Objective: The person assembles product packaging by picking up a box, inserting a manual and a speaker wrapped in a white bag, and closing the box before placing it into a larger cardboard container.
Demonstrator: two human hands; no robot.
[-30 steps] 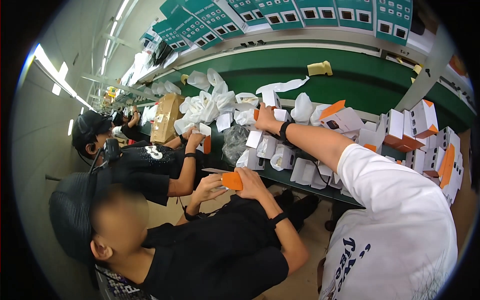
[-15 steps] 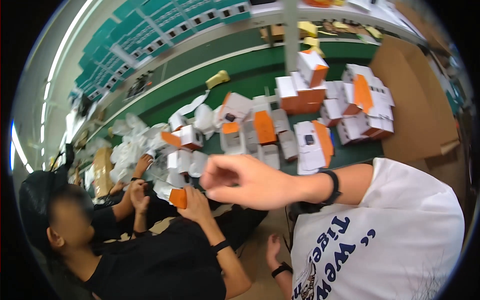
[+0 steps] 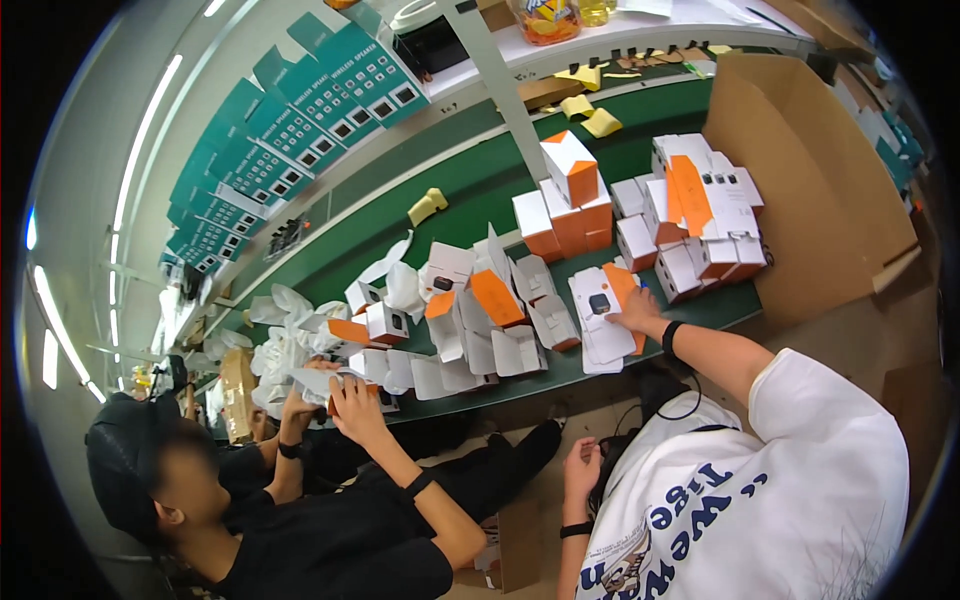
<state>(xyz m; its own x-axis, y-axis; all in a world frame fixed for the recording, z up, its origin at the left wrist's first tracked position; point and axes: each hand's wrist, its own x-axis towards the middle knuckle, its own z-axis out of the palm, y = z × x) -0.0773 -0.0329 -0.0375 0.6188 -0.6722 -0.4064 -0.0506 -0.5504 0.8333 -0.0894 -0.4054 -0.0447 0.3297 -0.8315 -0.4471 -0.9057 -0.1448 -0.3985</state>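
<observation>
The right hand touches the flat boxes at the table's near edge; I cannot tell if it grips. The left hand is free, fingers a bit bent. Box piles stand to the right.

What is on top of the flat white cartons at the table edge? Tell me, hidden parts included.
The right hand lies partly over an orange flap of the flat white cartons. Whatever its palm and fingers cover cannot be seen.
</observation>
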